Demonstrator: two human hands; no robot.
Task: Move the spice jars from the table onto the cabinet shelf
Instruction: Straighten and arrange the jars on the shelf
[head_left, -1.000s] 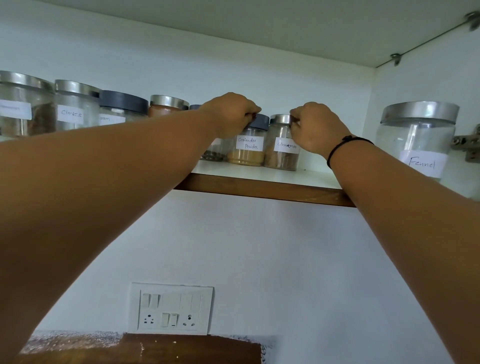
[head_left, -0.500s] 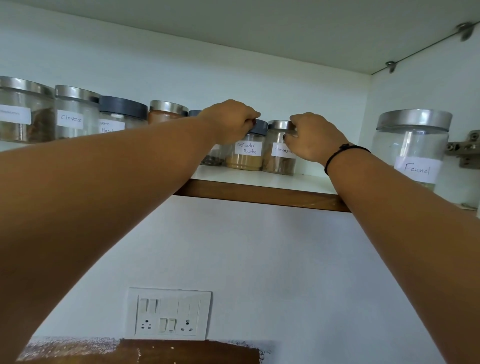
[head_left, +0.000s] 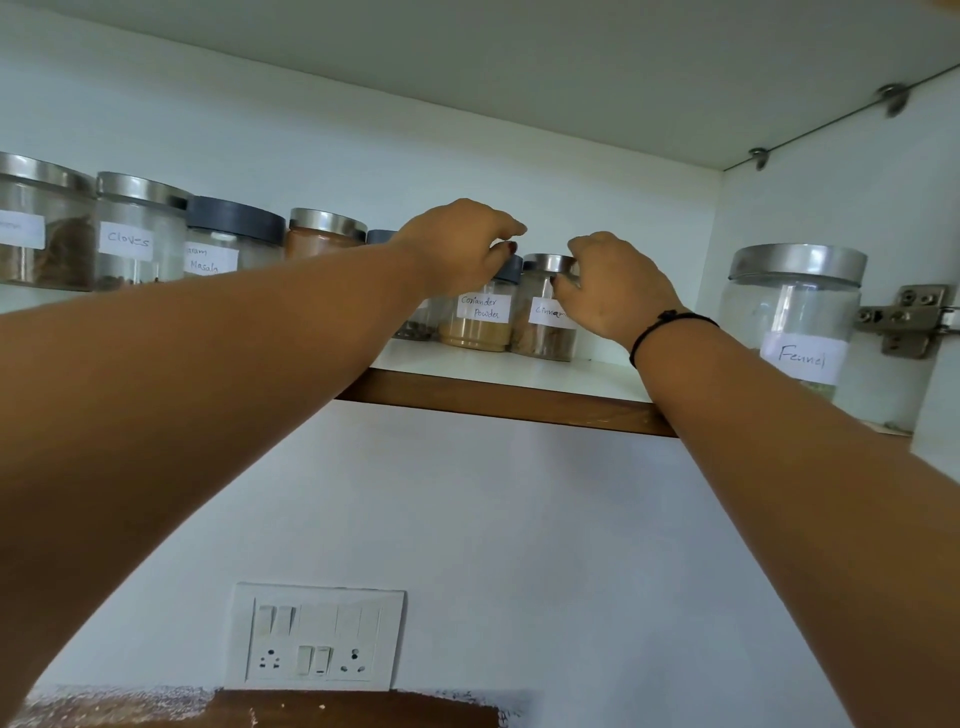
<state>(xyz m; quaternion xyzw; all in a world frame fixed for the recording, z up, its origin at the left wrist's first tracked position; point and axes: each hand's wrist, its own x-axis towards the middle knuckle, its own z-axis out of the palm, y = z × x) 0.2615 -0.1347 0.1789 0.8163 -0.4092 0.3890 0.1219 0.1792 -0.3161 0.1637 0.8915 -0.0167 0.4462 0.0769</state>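
The shelf (head_left: 597, 375) was white on top with a brown wooden front edge, and it ran across the inside of a white cabinet. At its left end stood a row of glass jars, close to one another: one jar with a silver lid (head_left: 41, 234) whose label I could not read, then the Cloves jar (head_left: 137, 234), then the Masala jar (head_left: 228, 239) with a dark lid, then a jar of brown content (head_left: 324, 236) under a silver lid. One more dark-lidded jar (head_left: 415, 327) was mostly hidden behind the left forearm. At the right end, well apart from the others, stood the big Fennel jar (head_left: 795, 317), near a metal hinge (head_left: 904, 319) on the side wall. Below the shelf a white switch board (head_left: 317, 636) sat on the wall, above a brown wooden surface (head_left: 337, 709).

The two jars in the middle stood upright on the shelf, just beside each other. The Coriander Powder jar (head_left: 480, 322) had a dark lid and yellowish powder in its lower part. The cinnamon jar (head_left: 545, 327) had a silver lid and brown content; its label was partly covered.

The left hand (head_left: 457, 249) was over the coriander lid with its fingers curled down to the rim; whether it gripped or only touched, I could not tell. The right hand (head_left: 613, 291), with a black band (head_left: 670, 325) on the wrist, held the cinnamon jar at its lid between thumb and curled fingers.
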